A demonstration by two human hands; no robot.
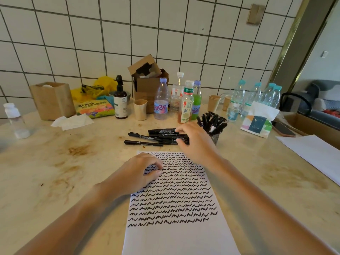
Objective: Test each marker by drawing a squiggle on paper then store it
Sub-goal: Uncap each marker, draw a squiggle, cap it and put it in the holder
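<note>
Matt white paper (176, 236), glossy black plastic markers (158, 137), stained stone-like table (55, 172)

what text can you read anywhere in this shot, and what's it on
"TISSUE", faint: on the tissue pack at right.
"东方树叶": on the green cap band of the tea bottle.
"tten", partial: on the blue label of the purple-capped water bottle.
Large Chinese characters on the colourful snack bag: too blurred to read.
Print on the brown pump bottle and on the markers: too small to read.
</note>
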